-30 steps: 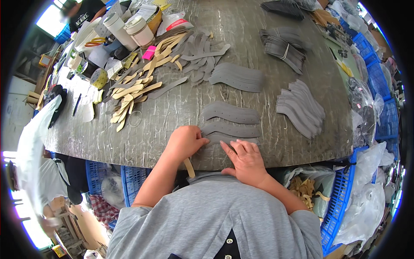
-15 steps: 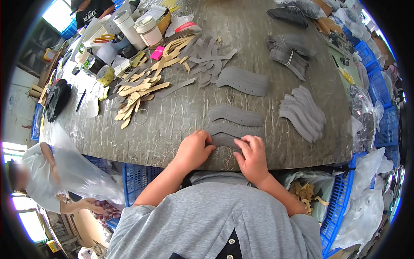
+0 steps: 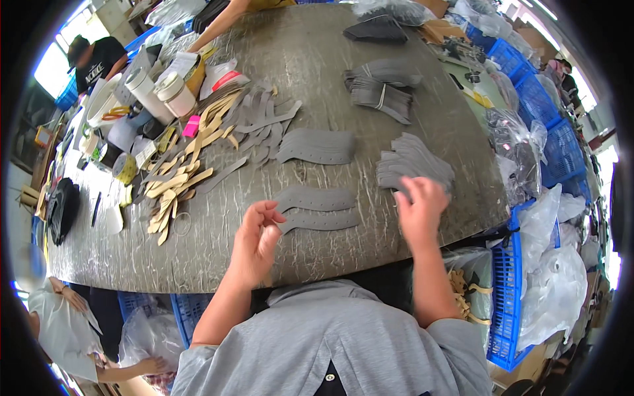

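Observation:
My left hand (image 3: 254, 245) hovers at the left ends of two short rows of grey curved strips. Its fingers are half curled, the thumb stands apart, and no strip shows in it. The nearer grey strips (image 3: 320, 220) and the farther grey strips (image 3: 317, 198) have small holes along them. My right hand (image 3: 424, 210), slightly blurred, is over the near edge of a fanned pile of grey curved strips (image 3: 416, 160). Its thumb and fingers are apart, with nothing visible between them; whether it touches the pile I cannot tell. Another grey stack (image 3: 317, 146) lies farther back.
Loose tan strips (image 3: 173, 188) and grey strips (image 3: 261, 122) lie in a heap at left. Behind them stand a white jar (image 3: 176, 96) and tape rolls. Banded grey bundles (image 3: 382, 96) lie at far right. Blue crates (image 3: 507, 290) flank the table (image 3: 310, 261). Co-workers are at left.
The nearest grey strip, which both hands held, is gone from its place. My right hand has moved right to the fanned pile; my left hand has lifted away. The view has turned right.

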`<state>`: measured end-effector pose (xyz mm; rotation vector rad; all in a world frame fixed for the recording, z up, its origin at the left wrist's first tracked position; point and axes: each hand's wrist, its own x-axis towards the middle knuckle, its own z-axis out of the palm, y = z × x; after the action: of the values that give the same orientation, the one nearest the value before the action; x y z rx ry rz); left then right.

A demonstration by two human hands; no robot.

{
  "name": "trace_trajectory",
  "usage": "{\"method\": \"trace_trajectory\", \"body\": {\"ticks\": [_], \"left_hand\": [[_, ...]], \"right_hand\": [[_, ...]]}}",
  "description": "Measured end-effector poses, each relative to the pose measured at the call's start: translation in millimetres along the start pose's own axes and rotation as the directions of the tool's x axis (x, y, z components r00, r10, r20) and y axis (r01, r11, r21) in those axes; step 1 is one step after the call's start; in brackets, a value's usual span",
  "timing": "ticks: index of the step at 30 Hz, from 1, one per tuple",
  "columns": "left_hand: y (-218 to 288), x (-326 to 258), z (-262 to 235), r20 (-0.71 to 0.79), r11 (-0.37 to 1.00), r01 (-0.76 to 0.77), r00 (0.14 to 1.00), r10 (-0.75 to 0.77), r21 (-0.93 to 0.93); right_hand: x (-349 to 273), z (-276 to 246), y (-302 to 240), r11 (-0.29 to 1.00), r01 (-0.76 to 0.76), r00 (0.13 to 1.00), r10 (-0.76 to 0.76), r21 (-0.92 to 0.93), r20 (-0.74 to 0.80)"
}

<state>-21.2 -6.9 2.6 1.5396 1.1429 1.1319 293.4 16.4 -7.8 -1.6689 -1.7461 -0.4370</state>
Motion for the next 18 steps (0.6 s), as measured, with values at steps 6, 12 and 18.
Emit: {"method": "trace_trajectory", "body": {"ticks": [6, 12, 18], "left_hand": [[32.5, 13.0, 34.5, 0.332, 0.755, -0.512, 0.854, 0.399, 0.409], [27.0, 6.2, 32.2, 0.414, 0.662, -0.568, 0.819, 0.397, 0.489], [26.2, 7.2, 34.0, 0.413, 0.721, -0.554, 0.822, 0.393, 0.416]], "right_hand": [[-15.9, -10.4, -116.2, 0.303, -0.414, 0.827, -0.27, 0.858, 0.494], [-16.2, -6.6, -123.1, 0.138, -0.676, 0.675, -0.279, 0.724, 0.683], [-20.3, -4.3, -121.5, 0.13, -0.657, 0.704, -0.247, 0.743, 0.666]]}}
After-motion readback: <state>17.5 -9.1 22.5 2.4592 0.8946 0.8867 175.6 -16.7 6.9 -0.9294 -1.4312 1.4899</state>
